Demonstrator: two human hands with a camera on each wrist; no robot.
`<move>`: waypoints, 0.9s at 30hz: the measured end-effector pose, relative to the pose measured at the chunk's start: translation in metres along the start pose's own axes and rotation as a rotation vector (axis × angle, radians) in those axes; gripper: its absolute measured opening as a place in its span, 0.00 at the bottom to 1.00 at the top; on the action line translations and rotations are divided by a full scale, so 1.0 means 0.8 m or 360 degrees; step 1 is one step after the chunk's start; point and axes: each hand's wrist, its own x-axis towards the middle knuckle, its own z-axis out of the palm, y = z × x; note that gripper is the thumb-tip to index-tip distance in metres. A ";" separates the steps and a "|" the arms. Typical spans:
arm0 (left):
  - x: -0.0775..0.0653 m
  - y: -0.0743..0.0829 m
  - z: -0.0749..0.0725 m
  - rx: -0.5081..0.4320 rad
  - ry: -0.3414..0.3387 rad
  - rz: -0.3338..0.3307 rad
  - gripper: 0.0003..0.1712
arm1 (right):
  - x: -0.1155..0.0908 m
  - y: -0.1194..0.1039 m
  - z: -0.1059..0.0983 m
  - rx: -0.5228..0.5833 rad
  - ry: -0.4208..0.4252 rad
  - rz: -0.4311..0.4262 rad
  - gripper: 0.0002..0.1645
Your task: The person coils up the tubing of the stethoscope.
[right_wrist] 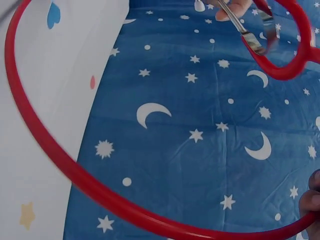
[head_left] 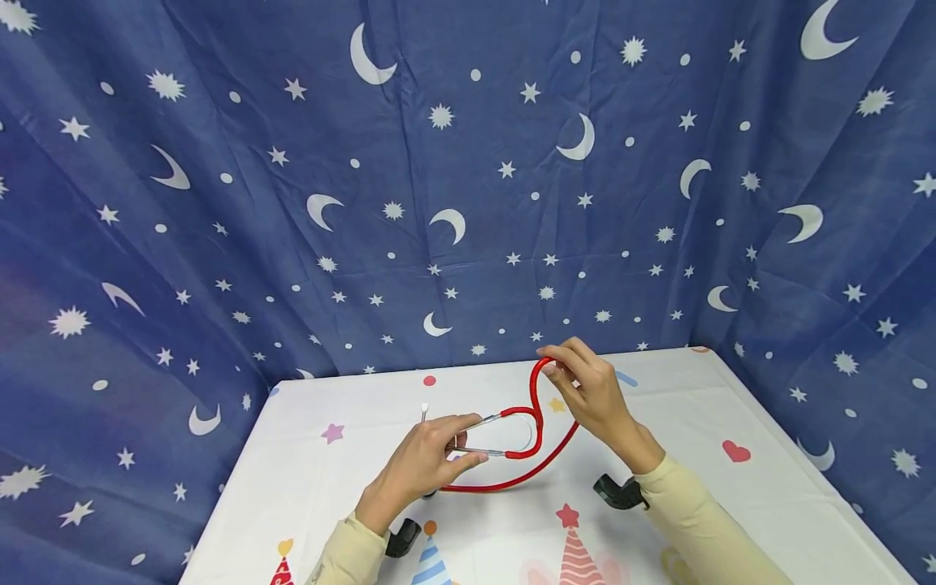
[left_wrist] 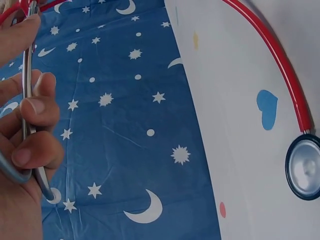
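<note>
A stethoscope with red tubing (head_left: 504,486) is held up above the table between both hands. My left hand (head_left: 424,459) grips its metal ear tubes (left_wrist: 27,85), fingers curled round them. A white ear tip (head_left: 425,407) pokes up beyond that hand. Higher and to the right, my right hand (head_left: 588,390) pinches the red tube between thumb and fingers, and the tube bends over there. From that grip the tubing loops down and back left. In the left wrist view the round chest piece (left_wrist: 305,165) lies at the tube's end, over the white tabletop.
A white tablecloth (head_left: 351,487) with printed stars, hearts and party hats covers the table. Behind it hangs a blue curtain (head_left: 483,203) with moons and stars. Dark camera mounts (head_left: 620,492) sit at both wrists.
</note>
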 end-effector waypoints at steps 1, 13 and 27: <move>0.000 0.001 0.000 -0.0003 -0.0002 0.0000 0.26 | 0.001 -0.001 0.002 0.0006 -0.0017 -0.0003 0.15; 0.001 0.015 -0.002 -0.0059 0.0117 0.0116 0.26 | 0.005 -0.012 0.025 0.0035 -0.0249 -0.0006 0.12; 0.004 0.021 -0.006 -0.0061 0.0263 0.0207 0.24 | -0.006 -0.014 0.047 0.0073 -0.0462 0.0147 0.09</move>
